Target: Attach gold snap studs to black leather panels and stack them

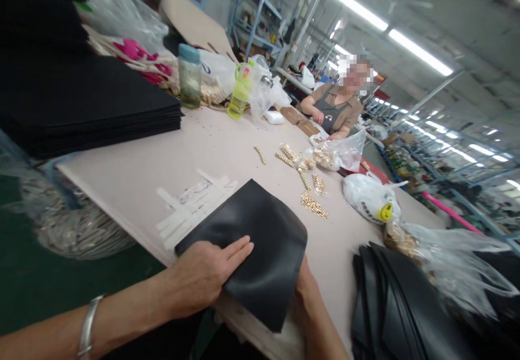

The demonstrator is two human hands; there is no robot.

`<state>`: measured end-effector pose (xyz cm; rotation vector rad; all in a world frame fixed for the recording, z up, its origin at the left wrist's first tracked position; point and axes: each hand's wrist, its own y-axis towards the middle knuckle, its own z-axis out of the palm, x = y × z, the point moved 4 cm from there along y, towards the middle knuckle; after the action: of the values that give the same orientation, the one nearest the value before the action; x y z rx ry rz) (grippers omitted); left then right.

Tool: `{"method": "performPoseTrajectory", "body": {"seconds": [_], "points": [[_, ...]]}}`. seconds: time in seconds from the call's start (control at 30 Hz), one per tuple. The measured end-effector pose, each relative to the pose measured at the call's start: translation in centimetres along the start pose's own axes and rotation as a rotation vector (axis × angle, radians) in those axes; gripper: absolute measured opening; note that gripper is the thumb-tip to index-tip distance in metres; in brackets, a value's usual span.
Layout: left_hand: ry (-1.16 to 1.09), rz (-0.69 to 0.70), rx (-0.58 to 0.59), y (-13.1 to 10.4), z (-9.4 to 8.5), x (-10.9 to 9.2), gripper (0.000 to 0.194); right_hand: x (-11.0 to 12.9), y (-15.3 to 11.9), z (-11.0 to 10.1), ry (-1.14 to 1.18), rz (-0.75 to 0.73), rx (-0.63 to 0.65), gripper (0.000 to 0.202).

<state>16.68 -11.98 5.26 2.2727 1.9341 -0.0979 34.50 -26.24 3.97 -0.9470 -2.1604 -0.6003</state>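
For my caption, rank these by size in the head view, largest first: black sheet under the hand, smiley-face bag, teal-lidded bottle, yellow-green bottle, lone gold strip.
1. Black sheet
2. Smiley-face bag
3. Teal-lidded bottle and yellow-green bottle: too alike to rank
4. Lone gold strip

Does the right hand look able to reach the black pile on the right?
Probably yes: only bare tabletop separates the right hand from that pile, though it may need to leave the black sheet.

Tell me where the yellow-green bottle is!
In the head view, the yellow-green bottle stands on the table, up and left of centre, just right of the blue-lidded bottle.
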Motion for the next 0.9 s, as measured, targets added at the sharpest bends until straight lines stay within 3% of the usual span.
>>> {"method": "performPoseTrajectory", "body": {"seconds": [0.13, 0.2, 0.3, 0.6, 0.73, 0.9], "points": [[-0.062, -0.03, 0.066, 0.5, 2.3, -0.7, 0.086, -4.7, 1.9, -6.4, -0.517, 0.114, -0.154, 0.034], [-0.088, -0.026, 0.055, 0.5, 2.7, -0.7, 0.088, -6.6, 3.3, -9.6, -0.64, 0.21, -0.212, 0.041], [-0.121, -0.012, 0.008, 0.1, 3.2, -0.5, 0.088, -8.4, 5.4, -12.1, -0.783, 0.298, -0.193, 0.041], [-0.135, 0.033, -0.169, -0.6, 4.1, -0.1, 0.079, -9.4, 9.6, -11.2, -1.009, 0.418, -0.066, 0.03], [-0.114, 0.085, -0.227, -0.6, 3.6, -0.1, 0.066, -9.2, 10.3, -11.2, -1.001, 0.446, -0.055, 0.032], [-0.103, 0.108, -0.214, -0.7, 3.5, -0.3, 0.06, -7.9, 9.7, -11.7, -0.862, 0.434, -0.04, 0.031]]}}
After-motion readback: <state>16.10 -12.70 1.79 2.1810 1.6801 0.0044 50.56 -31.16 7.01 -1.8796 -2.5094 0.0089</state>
